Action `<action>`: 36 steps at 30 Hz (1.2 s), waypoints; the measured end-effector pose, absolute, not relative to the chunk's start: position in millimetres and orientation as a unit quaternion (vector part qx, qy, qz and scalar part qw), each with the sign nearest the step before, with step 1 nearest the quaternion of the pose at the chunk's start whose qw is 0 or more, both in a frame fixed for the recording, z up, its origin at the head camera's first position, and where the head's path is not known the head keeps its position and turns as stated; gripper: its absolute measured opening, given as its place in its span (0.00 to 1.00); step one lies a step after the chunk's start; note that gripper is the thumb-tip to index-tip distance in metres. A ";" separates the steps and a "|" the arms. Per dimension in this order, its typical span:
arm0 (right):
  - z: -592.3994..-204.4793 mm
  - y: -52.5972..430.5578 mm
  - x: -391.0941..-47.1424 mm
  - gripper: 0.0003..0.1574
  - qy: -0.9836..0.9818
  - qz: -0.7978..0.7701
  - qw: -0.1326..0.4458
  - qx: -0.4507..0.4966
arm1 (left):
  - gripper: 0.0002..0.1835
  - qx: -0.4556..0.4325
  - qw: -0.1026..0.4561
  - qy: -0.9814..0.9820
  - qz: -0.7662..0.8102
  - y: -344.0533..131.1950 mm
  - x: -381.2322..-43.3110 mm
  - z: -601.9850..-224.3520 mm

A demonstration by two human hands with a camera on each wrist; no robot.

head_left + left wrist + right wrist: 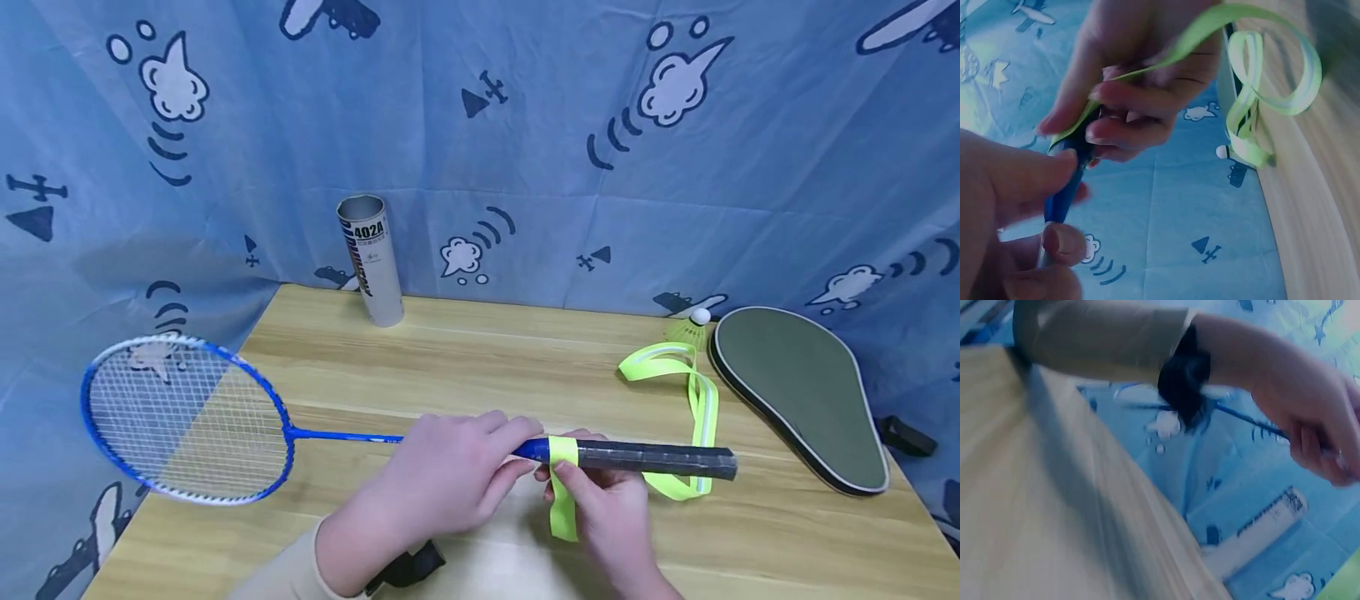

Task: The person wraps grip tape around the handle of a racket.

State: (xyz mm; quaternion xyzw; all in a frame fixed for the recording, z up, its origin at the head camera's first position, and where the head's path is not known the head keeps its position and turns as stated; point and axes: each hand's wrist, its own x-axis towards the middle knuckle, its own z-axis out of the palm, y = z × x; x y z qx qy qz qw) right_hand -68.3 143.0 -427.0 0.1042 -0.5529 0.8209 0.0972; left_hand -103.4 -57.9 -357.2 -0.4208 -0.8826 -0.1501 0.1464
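Note:
A blue badminton racket (pixel 341 435) is held level above the table, its strung head to the left and its dark handle (pixel 660 460) to the right. My left hand (pixel 457 471) grips it around the shaft and the blue cone above the handle. A neon yellow-green strap (pixel 563 450) passes over the top of the handle, with one end hanging down in front. My right hand (pixel 611 508) pinches the strap against the handle, thumb in front and fingers behind. In the left wrist view, a long loop of the strap (pixel 1310 75) trails from the right hand.
At the back left of the wooden table (pixel 480 358) stands an open white tube (pixel 378 271) marked 402A. A green paddle-shaped case (pixel 795 392) lies at the right, with a yellow shuttlecock (pixel 693 327) beside it. Blue patterned cloth (pixel 525 167) hangs behind.

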 end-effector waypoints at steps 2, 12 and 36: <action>-422.1 140.2 -65.6 0.13 -0.543 0.834 0.080 0.051 | 0.15 -0.425 0.217 -0.871 -0.116 -54.5 -103.0 -358.4; -406.4 132.9 -59.2 0.08 -0.522 0.848 0.012 -0.089 | 0.11 -0.420 0.346 -0.836 -0.065 -48.6 -108.9 -363.6; -406.9 131.2 -55.7 0.11 -0.581 0.811 0.013 -0.071 | 0.19 -0.409 0.332 -0.847 -0.074 -52.8 -115.0 -364.1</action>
